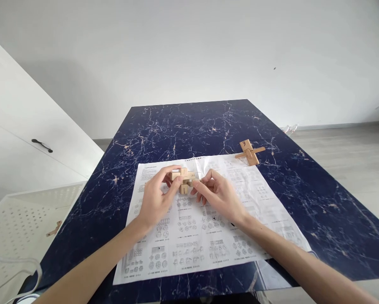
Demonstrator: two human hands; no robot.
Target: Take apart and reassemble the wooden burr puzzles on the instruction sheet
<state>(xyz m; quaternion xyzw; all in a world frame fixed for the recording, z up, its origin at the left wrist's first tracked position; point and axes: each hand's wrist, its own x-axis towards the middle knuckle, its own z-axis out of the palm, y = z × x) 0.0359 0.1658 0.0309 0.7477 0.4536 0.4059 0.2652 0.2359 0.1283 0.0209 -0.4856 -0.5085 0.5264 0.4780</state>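
A pale wooden interlocking puzzle point(183, 173), made of crossed blocks with dark marks on some faces, is held just above a printed sheet. My left hand point(158, 192) grips its left side, thumb in front and fingers behind. At its right end is my right hand point(219, 192), with thumb and curled fingers closed on the lower right part. Those fingertips partly cover the wood, so the exact piece between them is hard to make out. The paper sheet point(186, 236) carries rows of small puzzle diagrams and lies under both hands.
A second wooden cross-shaped puzzle point(249, 153) rests at the sheet's far right corner. The dark blue marbled table point(183, 131) extends toward the wall. To the left stand a perforated white chair point(28, 219) with a small wooden piece point(54, 228) on it, and a white cabinet point(25, 109).
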